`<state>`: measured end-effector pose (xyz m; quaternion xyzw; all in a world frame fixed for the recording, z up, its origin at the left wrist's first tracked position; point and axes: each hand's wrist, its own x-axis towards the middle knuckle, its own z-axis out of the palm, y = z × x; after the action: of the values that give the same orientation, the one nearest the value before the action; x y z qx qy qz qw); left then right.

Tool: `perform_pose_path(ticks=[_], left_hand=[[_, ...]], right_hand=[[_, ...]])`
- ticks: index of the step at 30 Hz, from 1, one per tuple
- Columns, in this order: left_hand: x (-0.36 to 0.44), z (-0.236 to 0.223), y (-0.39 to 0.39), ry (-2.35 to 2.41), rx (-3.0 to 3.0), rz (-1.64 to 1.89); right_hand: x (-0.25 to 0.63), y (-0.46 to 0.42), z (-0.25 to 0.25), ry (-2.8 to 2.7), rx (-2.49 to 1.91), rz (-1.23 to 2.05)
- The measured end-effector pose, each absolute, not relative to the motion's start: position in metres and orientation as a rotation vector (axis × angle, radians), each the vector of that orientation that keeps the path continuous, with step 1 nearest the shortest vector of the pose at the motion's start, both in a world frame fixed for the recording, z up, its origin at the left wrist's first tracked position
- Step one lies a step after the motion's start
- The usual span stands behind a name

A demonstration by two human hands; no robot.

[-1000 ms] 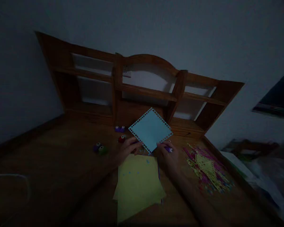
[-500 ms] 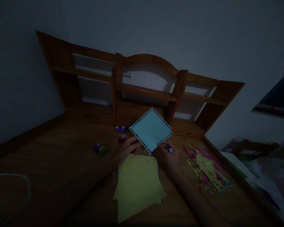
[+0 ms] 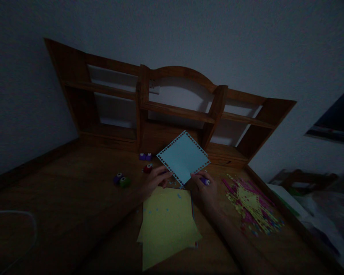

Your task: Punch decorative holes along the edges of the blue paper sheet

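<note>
Just beyond the yellow paper (image 3: 166, 229), the left hand (image 3: 156, 178) grips the blue sheet (image 3: 183, 156) at its left near edge, while the right hand (image 3: 208, 194) pinches the right near edge and holds a purple punch (image 3: 205, 181), holes already lining most of the border.

Matt paper sheet (image 3: 183, 158), smooth-looking wooden desk (image 3: 86, 168), glossy plastic punches (image 3: 145, 156).

Light blue paper (image 3: 183, 157), its edges patterned with dark holes. Near, yellow sheets (image 3: 167, 225); right, seemingly pink-and-yellow strips (image 3: 253, 204).
</note>
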<state>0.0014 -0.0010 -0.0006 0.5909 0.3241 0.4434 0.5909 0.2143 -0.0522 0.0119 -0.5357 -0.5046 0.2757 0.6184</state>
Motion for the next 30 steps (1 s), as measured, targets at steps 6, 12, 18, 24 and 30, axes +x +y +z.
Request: perform_pose_path(ticks=[6,12,18,24,30], left_hand=[[0.0013,-0.0006,-0.0004,0.746,1.392,1.017],[0.0021,-0.004,0.0005,0.699,1.41,0.993],[0.0033,-0.0028,-0.0006,0.712,1.394,1.018],[0.0036,-0.0017,-0.0014,0.699,1.388,1.021],[0.0035,-0.0012,-0.0015,0.698,1.369,1.023]], right_hand=[[0.2137,-0.0516,0.0095,-1.149,-1.206,0.653],[0.2146,-0.0507,0.0077,-1.129,-1.212,0.674],[0.2138,-0.0521,0.0118,-1.146,-1.229,0.67],[0.2133,-0.0527,0.0129,-1.15,-1.23,0.659],[0.2134,-0.0517,0.0104,-1.145,-1.204,0.65]])
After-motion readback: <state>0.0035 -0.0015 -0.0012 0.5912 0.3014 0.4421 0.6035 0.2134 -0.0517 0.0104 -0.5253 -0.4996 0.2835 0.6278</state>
